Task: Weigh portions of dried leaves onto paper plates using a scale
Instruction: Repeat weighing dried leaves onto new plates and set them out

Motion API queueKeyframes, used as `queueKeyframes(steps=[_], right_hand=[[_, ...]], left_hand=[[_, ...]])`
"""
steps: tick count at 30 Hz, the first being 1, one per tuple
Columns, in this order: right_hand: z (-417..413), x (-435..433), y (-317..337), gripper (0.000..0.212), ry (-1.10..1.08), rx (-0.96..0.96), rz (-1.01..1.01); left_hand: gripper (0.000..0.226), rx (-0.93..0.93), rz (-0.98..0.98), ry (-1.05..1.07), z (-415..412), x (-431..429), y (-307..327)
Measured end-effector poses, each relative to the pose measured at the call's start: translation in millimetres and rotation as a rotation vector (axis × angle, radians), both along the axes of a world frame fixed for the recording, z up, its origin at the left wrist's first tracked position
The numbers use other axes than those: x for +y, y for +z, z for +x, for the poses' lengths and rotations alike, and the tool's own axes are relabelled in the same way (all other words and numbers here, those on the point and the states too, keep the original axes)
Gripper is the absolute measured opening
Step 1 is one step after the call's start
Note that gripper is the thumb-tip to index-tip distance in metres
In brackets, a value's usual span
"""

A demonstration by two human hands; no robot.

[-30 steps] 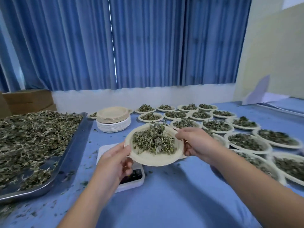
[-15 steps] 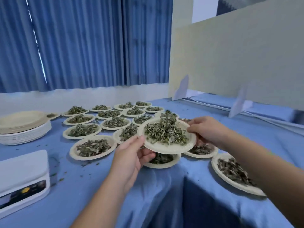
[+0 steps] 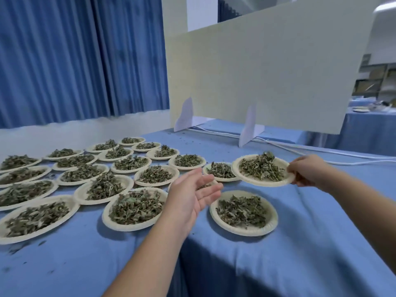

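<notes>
Blue-clothed worktop (image 3: 300, 243), filled plates in rows: right hand (image 3: 308, 173) pinches the rim of the loaded paper plate (image 3: 252, 179) at the row's end, left hand (image 3: 192, 195) open, empty; judged light, flimsy, spill-prone, best supported underneath.

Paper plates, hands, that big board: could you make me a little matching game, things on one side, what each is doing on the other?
Things:
1. left hand
2. right hand
3. tall pale cardboard screen
4. white cable

States:
a. stands upright on white feet
b. open, palm up, holding nothing
c. lies along the blue tablecloth
d. pinches the rim of a round paper plate of dried leaves

Pairs: 1-b, 2-d, 3-a, 4-c
</notes>
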State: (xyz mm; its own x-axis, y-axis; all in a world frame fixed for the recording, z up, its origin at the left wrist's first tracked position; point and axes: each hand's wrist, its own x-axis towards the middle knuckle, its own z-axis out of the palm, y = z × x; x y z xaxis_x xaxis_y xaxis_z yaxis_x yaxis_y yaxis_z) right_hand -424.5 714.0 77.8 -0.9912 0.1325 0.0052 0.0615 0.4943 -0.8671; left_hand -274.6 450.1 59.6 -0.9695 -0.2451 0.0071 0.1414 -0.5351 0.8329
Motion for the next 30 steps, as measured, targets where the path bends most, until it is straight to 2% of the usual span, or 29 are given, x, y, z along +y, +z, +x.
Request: queueKeyframes(steps=[8, 16, 19, 24, 30], right_hand=[[-12.9, 25.4, -32.5, 0.014, -0.141, -0.138, -0.041], [-17.3, 16.9, -49.3, 0.021, -0.156, -0.211, -0.082], [-11.6, 14.8, -48.6, 0.019, -0.153, -0.237, 0.073], [-3.5, 7.3, -41.1, 0.038, -0.122, -0.101, 0.396], [4.5, -52.7, -16.3, 0.033, -0.006, 0.082, 0.451]], left_hand=[[0.013, -0.002, -0.051, -0.014, 3.5, 0.6, 0.9], [0.014, -0.016, -0.036, 0.027, 11.6, -15.3, -1.8], [0.014, -0.020, -0.035, 0.030, 14.0, -17.8, -2.2], [0.014, -0.013, -0.028, 0.027, 17.5, -21.3, -1.0], [0.018, -0.016, -0.048, 0.068, 31.4, -44.7, -3.5]])
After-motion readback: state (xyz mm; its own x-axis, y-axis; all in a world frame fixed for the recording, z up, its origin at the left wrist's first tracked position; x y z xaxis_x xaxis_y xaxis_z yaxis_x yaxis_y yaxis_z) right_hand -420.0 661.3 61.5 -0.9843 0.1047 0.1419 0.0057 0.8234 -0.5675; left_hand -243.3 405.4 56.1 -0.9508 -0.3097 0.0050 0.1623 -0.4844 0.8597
